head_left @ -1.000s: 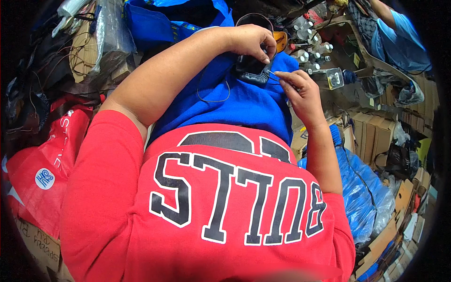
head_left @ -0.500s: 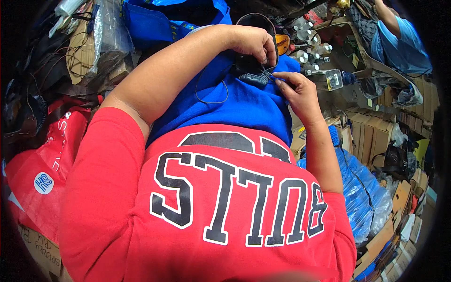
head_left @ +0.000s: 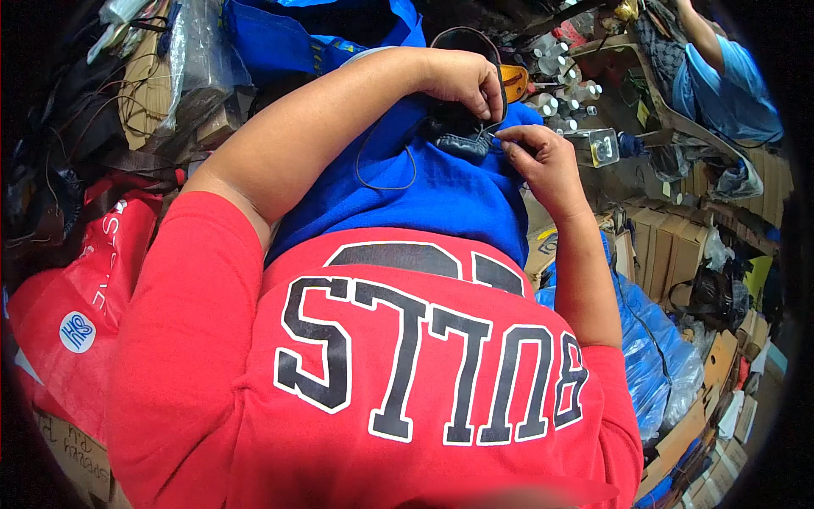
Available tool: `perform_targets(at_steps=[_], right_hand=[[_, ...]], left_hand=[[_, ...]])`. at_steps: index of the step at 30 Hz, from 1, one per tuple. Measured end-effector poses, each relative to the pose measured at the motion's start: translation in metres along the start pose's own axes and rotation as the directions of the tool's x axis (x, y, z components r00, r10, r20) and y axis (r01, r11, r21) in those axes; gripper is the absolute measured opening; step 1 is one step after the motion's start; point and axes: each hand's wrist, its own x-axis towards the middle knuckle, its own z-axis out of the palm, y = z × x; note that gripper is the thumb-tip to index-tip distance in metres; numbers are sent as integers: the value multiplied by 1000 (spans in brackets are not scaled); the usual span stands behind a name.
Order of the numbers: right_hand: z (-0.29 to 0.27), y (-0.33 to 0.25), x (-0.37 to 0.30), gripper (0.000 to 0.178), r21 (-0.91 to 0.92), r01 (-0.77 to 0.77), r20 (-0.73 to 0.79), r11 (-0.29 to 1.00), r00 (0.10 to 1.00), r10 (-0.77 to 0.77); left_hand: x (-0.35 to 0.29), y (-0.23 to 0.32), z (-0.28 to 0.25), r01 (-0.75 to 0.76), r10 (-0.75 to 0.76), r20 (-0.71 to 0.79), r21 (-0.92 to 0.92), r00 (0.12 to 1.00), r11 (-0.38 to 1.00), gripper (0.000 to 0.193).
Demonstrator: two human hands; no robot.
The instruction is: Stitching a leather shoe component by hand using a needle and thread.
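Observation:
A black shoe (head_left: 462,146) lies on the blue cloth (head_left: 339,199) over my lap, its toe toward me. My left hand (head_left: 465,81) reaches across its opening, fingers closed and bent down on the upper; what the fingertips pinch is partly hidden. Close by at the right side, my right hand (head_left: 547,161) pinches a small, thin tool with a blue handle (head_left: 498,144), awl-like, its tip against the shoe. Dark thread (head_left: 413,174) loops from the shoe down onto the cloth. More thread shows between the two hands.
Several small bottles (head_left: 551,64) stand beyond my right hand, near an orange-yellow piece (head_left: 514,82). A blue bag (head_left: 280,42) lies far left, a red bag (head_left: 85,288) left. Cardboard (head_left: 666,246) and a blue plastic-wrapped bundle (head_left: 649,339) sit right. Another person's blue sleeve (head_left: 729,85) shows far right.
My right hand has moved very slightly down and right, with the blue-handled tool still at the shoe. My left hand stays nearly in place.

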Motion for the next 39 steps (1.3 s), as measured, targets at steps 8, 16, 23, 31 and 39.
perform_targets(at_steps=[8,16,23,31,39], right_hand=[[3,14,-2,18,305,-164,68,938,986,150],[-1,-8,5,17,21,-114,65,993,992,112],[-4,20,9,13,164,38,45,986,998,-46],[9,6,10,14,37,133,-51,990,990,-131],[9,10,-10,27,96,80,-37,992,996,-77]], left_hand=[[-1,-3,-1,-45,45,1,-24,999,999,18],[5,-3,2,-11,11,12,14,1000,1000,18],[5,-4,-5,-95,91,110,26,990,995,23],[-18,12,11,-45,144,-297,317,944,947,35],[-109,27,13,226,41,-422,564,906,794,21]])
